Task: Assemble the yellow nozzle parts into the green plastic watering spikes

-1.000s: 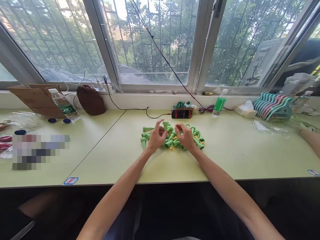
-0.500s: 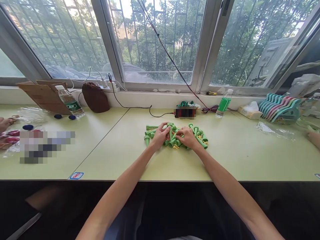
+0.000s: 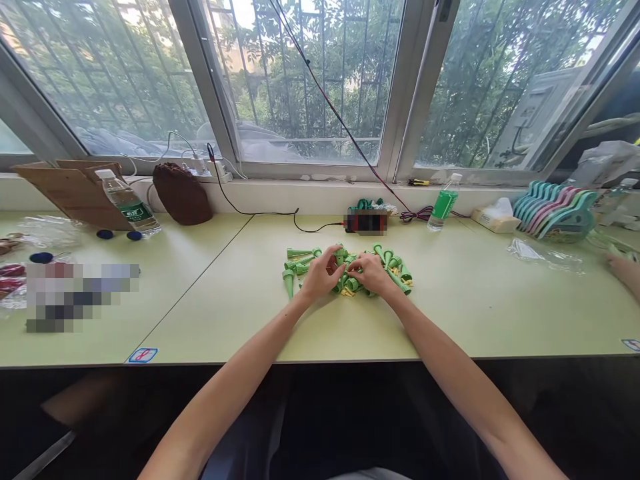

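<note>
A heap of green cone-shaped plastic pieces (image 3: 300,261) with a few small yellow bits lies in the middle of the pale green table (image 3: 450,313). Both my hands rest on the heap. My left hand (image 3: 320,275) has its fingers curled and pinched on something among the green pieces. My right hand (image 3: 369,272) is curled the same way, its fingertips meeting the left hand's over the heap. What each pinch holds is too small to name.
Behind the heap sit a black box (image 3: 367,222) with a red-black cable and a green bottle (image 3: 443,203). A brown pouch (image 3: 181,193), a water bottle (image 3: 127,203) and cardboard (image 3: 70,190) lie at the left. Coloured hangers (image 3: 555,210) stand right. Another person's hand (image 3: 623,270) shows at the right edge.
My hands went from spread above the heap to curled down onto it, fingertips drawn together in the middle. The head camera shifted slightly.
</note>
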`<state>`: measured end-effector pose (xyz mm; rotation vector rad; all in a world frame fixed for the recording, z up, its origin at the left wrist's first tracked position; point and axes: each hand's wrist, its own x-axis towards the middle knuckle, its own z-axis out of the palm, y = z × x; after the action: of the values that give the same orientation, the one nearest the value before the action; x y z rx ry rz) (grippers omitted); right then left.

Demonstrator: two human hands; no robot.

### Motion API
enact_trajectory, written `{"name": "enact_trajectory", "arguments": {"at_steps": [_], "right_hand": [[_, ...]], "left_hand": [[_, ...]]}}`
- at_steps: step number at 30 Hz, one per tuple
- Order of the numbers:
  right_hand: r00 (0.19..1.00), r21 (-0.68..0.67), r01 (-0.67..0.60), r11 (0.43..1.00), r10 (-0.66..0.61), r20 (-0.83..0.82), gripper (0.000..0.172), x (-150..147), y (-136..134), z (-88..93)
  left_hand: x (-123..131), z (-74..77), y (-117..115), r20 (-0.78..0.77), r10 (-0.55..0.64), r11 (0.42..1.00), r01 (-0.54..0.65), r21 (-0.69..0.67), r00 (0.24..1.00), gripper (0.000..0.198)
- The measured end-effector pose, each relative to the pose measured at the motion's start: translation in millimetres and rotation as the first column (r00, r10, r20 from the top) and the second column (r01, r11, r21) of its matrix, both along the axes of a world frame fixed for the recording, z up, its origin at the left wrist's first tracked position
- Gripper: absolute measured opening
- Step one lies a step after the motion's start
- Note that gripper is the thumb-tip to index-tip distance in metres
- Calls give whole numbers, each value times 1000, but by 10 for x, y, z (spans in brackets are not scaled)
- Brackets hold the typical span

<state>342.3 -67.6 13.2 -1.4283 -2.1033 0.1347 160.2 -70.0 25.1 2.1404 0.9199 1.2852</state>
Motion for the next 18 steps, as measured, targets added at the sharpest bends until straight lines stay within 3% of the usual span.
{"name": "enact_trajectory", "arguments": {"at_steps": [6, 18], "right_hand": [[1000, -6, 7, 1000, -7, -1, 8, -3, 12, -17], [1000, 9, -25, 1000, 25, -2, 8, -26, -46, 31]], "left_hand": [[51, -29, -22, -39, 76, 989, -70, 131, 996, 42], [66, -61, -30, -51, 143, 981, -135, 136, 988, 41]]}}
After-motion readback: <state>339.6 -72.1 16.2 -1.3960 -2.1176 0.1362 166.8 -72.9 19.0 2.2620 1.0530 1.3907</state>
